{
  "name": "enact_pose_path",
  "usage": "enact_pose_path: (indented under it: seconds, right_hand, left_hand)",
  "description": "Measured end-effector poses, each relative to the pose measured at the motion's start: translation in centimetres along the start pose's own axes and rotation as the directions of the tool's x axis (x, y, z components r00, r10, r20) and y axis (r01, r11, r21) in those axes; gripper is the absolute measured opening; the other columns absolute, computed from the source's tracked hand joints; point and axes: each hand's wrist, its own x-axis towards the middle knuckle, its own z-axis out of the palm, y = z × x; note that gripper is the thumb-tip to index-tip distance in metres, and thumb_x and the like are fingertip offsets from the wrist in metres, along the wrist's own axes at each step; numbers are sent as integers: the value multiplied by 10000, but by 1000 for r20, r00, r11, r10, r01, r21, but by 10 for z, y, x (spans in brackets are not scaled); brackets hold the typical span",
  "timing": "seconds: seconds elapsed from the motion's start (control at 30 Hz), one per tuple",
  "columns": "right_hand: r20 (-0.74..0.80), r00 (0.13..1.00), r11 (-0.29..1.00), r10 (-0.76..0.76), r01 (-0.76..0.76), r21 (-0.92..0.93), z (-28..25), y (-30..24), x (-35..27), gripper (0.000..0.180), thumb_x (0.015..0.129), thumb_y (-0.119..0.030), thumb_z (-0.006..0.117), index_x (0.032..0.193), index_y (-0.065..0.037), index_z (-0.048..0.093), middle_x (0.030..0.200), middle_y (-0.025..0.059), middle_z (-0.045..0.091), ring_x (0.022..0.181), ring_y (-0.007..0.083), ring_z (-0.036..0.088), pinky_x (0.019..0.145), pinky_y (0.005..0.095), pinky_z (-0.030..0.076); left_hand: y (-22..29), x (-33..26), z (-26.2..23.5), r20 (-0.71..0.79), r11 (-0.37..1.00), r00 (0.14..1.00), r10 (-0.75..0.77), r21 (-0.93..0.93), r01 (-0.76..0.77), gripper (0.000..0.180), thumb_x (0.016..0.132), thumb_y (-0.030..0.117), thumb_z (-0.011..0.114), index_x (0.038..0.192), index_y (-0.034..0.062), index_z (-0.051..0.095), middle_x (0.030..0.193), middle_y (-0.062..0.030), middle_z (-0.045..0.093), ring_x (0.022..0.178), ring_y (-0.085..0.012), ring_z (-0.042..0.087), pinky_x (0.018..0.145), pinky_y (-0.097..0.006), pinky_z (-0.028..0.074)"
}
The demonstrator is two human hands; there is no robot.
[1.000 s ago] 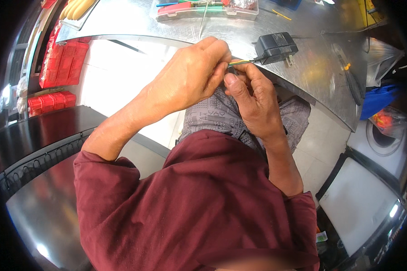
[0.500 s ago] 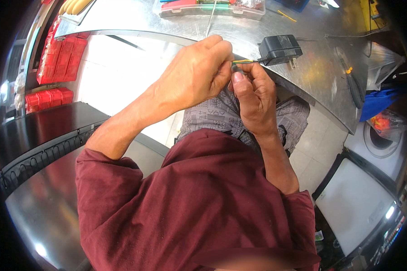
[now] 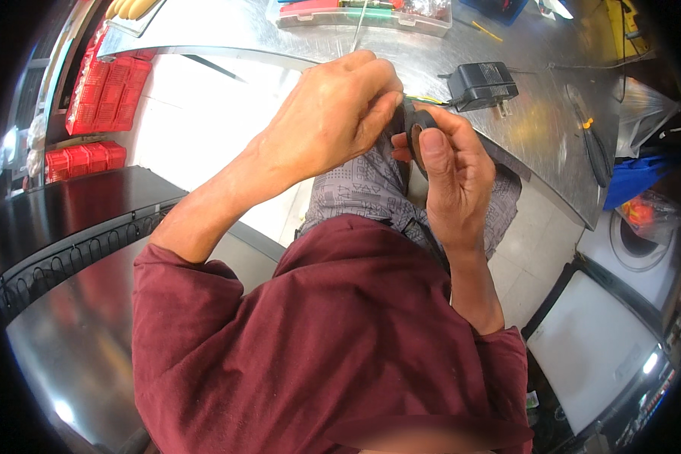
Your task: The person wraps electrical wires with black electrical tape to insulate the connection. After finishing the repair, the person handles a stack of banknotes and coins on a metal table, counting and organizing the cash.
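Upper centre, my left hand (image 3: 333,117) pinches the wires (image 3: 431,100), my right hand (image 3: 463,174) the black tape roll (image 3: 424,119), fingers clamped on each; I'd keep tension even.

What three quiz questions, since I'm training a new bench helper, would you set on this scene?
1. Multiple choice: what does the right hand hold? A) a red plastic crate; B) a ring-shaped black roll; C) a clear plastic bag.
2. True or false: the black-handled metal pliers lie to the right of the black, box-shaped plug adapter on the shiny metal table.
3. Open: which colours show on the thin wires between the left hand and the adapter?

Key: 1. B; 2. true; 3. yellow and green.
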Motion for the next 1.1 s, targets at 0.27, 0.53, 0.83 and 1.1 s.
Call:
enact_pose_path:
  seconds: [0.27, 0.53, 0.83, 1.1]
  right_hand:
    - [2, 995, 994, -104, 104, -22, -11, -30, 9, 264, 1053, -198, 668, 1161, 42, 661, 917, 70, 721, 847, 118, 708, 736, 261, 574]
    - [175, 984, 889, 38, 47, -455, -15, -69, 82, 414, 1014, -341, 672, 820, 25, 681, 674, 56, 664, 622, 96, 664, 588, 257, 523]
    - [142, 986, 628, 83, 59, -776, 0, -100, 105, 463, 966, -310, 626, 738, 93, 628, 624, 275, 561, 530, 303, 552, 581, 456, 472]
    - [50, 999, 862, -6, 30, -505, -24, -63, 66, 315, 1001, -243, 702, 848, 32, 697, 669, 74, 679, 624, 90, 660, 590, 270, 520]
  left_hand:
    - [3, -6, -5, -37, 999, 999, 34, 3, -34, 88, 932, 60, 743, 980, 17, 684, 836, -104, 657, 700, -236, 674, 613, -337, 542]
    - [0, -3, -6, -62, 990, 990, 126, 75, -121, 113, 902, 60, 774, 969, 46, 683, 850, -84, 640, 716, -245, 669, 621, -350, 539]
    - [-8, 4, -7, -105, 935, 940, 324, 186, -302, 223, 863, 50, 802, 1066, 93, 721, 839, -66, 594, 749, -259, 631, 641, -388, 520]
    - [-4, 15, -14, -36, 930, 955, 294, 242, -277, 264, 865, 29, 791, 1119, 78, 733, 851, -79, 588, 768, -280, 634, 665, -392, 527]
